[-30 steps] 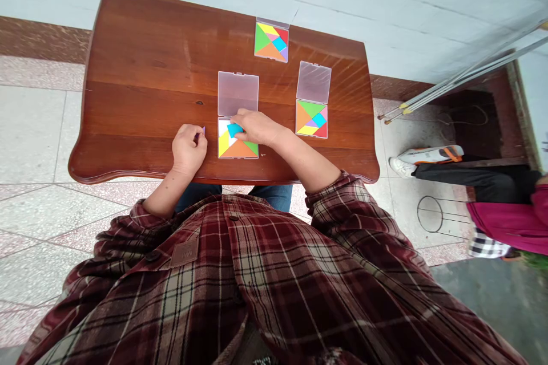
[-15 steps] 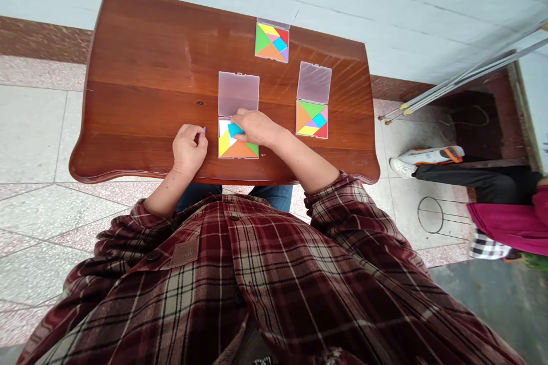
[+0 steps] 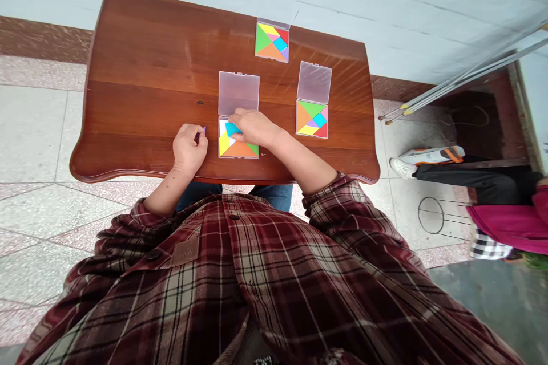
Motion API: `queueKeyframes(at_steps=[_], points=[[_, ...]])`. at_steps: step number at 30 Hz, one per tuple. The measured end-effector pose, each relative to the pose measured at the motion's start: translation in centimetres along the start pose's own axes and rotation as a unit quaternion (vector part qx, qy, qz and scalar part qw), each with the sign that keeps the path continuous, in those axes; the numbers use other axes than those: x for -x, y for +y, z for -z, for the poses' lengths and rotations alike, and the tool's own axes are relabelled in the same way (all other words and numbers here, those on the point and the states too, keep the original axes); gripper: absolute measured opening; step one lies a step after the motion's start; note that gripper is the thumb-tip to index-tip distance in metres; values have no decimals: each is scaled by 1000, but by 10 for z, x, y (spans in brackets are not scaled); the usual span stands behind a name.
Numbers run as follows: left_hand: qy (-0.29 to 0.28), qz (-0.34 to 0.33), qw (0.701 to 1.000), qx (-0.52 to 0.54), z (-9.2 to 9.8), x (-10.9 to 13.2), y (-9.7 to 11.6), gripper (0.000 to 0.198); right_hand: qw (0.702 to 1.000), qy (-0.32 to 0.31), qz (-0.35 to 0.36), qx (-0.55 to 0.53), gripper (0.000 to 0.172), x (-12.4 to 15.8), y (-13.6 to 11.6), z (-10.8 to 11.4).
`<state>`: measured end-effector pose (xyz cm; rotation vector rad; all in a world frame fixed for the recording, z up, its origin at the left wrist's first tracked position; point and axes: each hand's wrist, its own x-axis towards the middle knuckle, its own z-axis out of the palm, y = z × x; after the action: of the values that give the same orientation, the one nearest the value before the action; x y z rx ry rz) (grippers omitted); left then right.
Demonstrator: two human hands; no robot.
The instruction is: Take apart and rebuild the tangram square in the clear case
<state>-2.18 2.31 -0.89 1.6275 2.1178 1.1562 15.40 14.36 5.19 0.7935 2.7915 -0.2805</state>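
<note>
Right hand (image 3: 254,128) — grip clamped on a cyan tangram piece (image 3: 233,129), held at the open plastic tangram case (image 3: 238,94). Left hand (image 3: 187,151) — grip together on a small purple piece (image 3: 204,130), just beside that case, above the wooden counter (image 3: 128,68).

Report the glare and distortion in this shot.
Head view: pale glare streaks the right of the varnished wooden table; the wide lens bends the table's edges and stretches the plaid shirt at the bottom; the tangram pieces look sharp, with no obvious blur.
</note>
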Motion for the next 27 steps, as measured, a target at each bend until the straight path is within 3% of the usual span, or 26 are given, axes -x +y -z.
queueKeyframes(at_steps=[7, 12, 16, 20, 22, 27], points=[[0, 2, 1000, 10, 0, -1, 1, 11, 999, 29, -23, -6, 28, 1, 9, 1], [1, 2, 1000, 17, -1, -1, -1, 10, 999, 8, -35, -14, 28, 6, 8, 2], [45, 13, 998, 38, -2, -2, -7, 12, 999, 4, -41, -28, 26, 5, 4, -2], [82, 54, 994, 45, -1, -3, -8, 19, 996, 38, -63, -51, 23, 8, 10, -2], [46, 65, 997, 19, 2, -3, -2, 17, 992, 63, -77, -73, 21, 17, 14, -1], [-106, 81, 985, -105, 12, -6, 19, 11, 971, 130, -116, -166, 21, 53, 15, -4]])
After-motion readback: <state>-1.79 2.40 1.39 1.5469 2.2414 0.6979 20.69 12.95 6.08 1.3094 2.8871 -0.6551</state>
